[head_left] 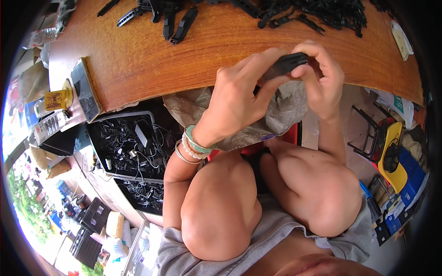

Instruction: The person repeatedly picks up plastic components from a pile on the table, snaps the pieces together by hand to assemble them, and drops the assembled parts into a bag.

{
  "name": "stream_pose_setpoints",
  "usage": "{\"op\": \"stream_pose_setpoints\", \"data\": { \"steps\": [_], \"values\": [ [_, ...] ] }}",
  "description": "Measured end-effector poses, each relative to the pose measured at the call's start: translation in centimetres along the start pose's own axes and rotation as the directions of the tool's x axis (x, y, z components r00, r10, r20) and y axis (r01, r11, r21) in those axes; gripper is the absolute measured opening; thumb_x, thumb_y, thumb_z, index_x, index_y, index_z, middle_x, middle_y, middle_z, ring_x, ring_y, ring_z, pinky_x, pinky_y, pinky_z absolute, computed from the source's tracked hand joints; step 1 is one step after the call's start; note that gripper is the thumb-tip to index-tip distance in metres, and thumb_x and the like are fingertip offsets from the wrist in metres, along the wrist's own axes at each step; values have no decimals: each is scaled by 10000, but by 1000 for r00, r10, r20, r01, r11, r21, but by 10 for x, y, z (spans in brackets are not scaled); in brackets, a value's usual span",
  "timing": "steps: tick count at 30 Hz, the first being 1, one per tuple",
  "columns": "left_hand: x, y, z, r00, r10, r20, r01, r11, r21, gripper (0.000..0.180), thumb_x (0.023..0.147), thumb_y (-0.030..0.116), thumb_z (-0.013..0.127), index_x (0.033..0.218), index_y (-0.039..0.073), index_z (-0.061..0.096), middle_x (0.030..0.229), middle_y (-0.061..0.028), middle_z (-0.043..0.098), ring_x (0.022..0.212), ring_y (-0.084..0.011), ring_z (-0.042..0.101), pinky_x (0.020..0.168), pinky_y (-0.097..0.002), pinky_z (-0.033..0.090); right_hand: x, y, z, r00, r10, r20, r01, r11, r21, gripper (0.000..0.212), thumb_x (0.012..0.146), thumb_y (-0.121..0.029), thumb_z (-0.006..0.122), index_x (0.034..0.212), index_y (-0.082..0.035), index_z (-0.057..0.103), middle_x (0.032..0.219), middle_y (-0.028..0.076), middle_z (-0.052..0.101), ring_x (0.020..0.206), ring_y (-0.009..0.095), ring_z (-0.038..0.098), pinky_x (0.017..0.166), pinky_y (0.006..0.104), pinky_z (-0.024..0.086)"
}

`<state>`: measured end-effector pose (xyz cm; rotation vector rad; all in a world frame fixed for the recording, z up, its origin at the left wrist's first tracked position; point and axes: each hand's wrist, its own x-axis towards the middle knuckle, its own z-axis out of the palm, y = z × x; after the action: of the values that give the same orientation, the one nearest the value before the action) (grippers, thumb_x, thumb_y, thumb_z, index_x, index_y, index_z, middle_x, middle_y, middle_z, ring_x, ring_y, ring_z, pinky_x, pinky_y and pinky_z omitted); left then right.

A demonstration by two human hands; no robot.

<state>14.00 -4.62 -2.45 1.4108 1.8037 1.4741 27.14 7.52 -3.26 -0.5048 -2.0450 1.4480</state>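
Black part (286, 63) is in the upper middle of the frame, up above the edge of the table, with both hands on it. The left hand (244, 94) grips its left end, with the thumb below and the fingers on top. The right hand (324, 78) pinches its right end between thumb and fingers. Green and white bracelets (195, 146) go around the left wrist.

Just under the hands, a crinkly gray sheet (287, 108) hangs down by the table edge. Two bare knees (221, 211) are below it, in the lower middle.

On the brown table (179, 69), a big messy pile (322, 16) of black bits lies at the upper right. More black bits (169, 20) lie at the top, left of the middle. At the left, a bin (138, 177) holds black bits and white cords. A yellow chair (393, 158) is at the right.
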Motion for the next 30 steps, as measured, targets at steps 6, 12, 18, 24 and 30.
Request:
{"op": "stream_pose_setpoints", "data": {
  "steps": [6, 12, 18, 24, 30],
  "values": [
    [2, -3, -8, 998, -35, 57, 35, 999, 15, 297, 781, 10, 690, 1075, 0, 645, 848, -124, 696, 738, -155, 688, 656, -262, 535, 2, -5, 7, 999, 34, -24, -29, 983, 180, 180, 806, 23, 662, 978, 30, 609, 823, 42, 616, 723, 73, 566, 645, 196, 460],
    [16, -18, -20, 984, -60, 169, 81, 990, -119, 270, 775, 181, 752, 964, -3, 691, 796, -170, 677, 664, -263, 669, 583, -305, 504, 3, -5, -15, 979, 59, 194, -60, 998, -1, 169, 782, 9, 697, 941, 16, 638, 818, 61, 632, 709, 89, 586, 626, 228, 471],
    [71, -46, -23, 929, 367, 44, -303, 688, 660, 266, 819, 87, 645, 1085, 93, 636, 780, -69, 594, 615, -210, 616, 557, -333, 491, 35, 29, -16, 919, -393, 43, 351, 761, -546, 155, 763, -26, 693, 915, -45, 665, 922, 52, 624, 832, 217, 587, 667, 306, 441],
    [69, -66, -17, 914, 405, -5, -260, 596, 760, 294, 779, 120, 694, 1069, 127, 645, 777, -48, 537, 592, -220, 573, 517, -332, 465, 37, 37, -9, 932, -362, 22, 231, 546, -805, 138, 763, -38, 684, 892, -71, 645, 1084, 3, 594, 1047, 231, 512, 845, 375, 382],
    [36, -70, -34, 771, 593, -232, -334, 687, 646, 311, 819, 38, 664, 1114, -31, 593, 770, -115, 652, 609, -243, 619, 649, -295, 515, 17, 32, 19, 932, -272, -239, 167, 908, -385, 129, 838, 32, 613, 953, -24, 624, 912, 81, 626, 784, 173, 598, 651, 267, 449]
  ]
}}
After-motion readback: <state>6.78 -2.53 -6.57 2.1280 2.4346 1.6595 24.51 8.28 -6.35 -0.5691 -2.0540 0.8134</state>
